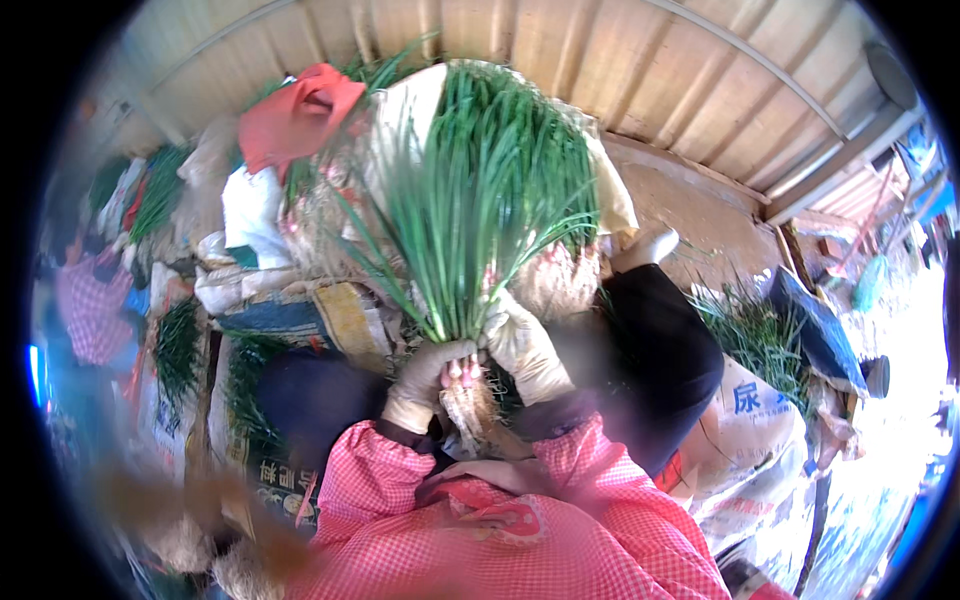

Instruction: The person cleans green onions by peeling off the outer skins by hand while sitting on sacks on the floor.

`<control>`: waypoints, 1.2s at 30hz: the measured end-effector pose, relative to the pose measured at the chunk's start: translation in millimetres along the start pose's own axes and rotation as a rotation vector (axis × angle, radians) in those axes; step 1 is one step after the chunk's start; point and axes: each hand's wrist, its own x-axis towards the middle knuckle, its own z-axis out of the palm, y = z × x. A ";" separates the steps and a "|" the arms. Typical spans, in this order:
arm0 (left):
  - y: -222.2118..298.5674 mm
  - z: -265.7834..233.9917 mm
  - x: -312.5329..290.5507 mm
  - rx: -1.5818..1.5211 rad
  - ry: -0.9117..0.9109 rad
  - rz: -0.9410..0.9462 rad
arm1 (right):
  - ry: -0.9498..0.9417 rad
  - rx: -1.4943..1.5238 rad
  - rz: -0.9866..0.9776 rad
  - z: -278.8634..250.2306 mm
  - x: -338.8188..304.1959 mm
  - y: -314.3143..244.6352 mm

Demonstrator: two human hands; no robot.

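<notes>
A bunch of scallions [440,270] stands upright before my chest, with long green leaves fanning away from me. Its pinkish bulbs [462,374] and pale roots [467,415] point toward my lap. My left hand [428,375], in a whitish glove, is wrapped round the stems just above the bulbs. Gloved alike, my right hand [520,345] is closed against the right side of the same stems, its fingertips partly hidden by leaves. Just beyond lies a large heap of scallions [540,140], with its roots [560,280] toward me.
A red cloth or bag [298,115] and a white bag [256,215] lie left of the heap. More greens [755,335] rest on a printed white sack [745,425] at right. A corrugated wall [590,55] closes the far side. Another person [92,300] is at far left.
</notes>
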 end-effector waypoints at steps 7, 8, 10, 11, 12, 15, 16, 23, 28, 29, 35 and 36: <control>4.9 17.7 -8.1 -0.181 -0.267 0.049 | 0.299 -1.037 -0.410 -52.3 22.2 -103.7; 2.4 14.3 -2.4 -0.159 -0.267 0.088 | 0.253 -1.364 -0.256 -71.8 17.3 -126.2; -0.8 9.0 6.6 -0.103 -0.152 0.300 | -0.003 -2.192 0.434 -60.6 -3.4 -146.6; 1.9 10.3 6.3 -0.184 -0.138 0.272 | 0.033 -2.463 0.456 -57.5 -3.0 -156.6; 5.2 17.6 3.4 -0.141 -0.044 0.353 | 0.053 -2.729 0.501 -54.1 0.3 -161.8; -0.7 3.2 14.6 0.006 0.029 0.266 | 0.656 -2.684 -0.518 -52.0 43.7 -200.9; -1.0 8.7 18.2 -0.035 0.030 0.210 | 0.759 -2.434 -0.730 -53.8 51.8 -214.3; 12.5 26.9 30.3 -0.036 -0.038 0.123 | 0.395 -1.763 -0.651 -143.8 106.4 -274.3; 58.3 28.7 -33.7 0.036 0.006 0.226 | 0.548 -1.888 -0.441 -85.5 95.6 -251.9; 69.4 30.0 -49.7 -0.026 -0.007 0.237 | 0.631 -1.892 -0.473 -77.7 91.5 -251.8; 124.7 -30.9 -159.0 0.273 0.130 0.680 | 0.473 -1.597 -0.660 -85.8 70.5 -289.1; 127.0 -46.9 -188.5 0.248 0.245 0.668 | 0.529 -1.599 -0.645 -86.1 73.0 -288.0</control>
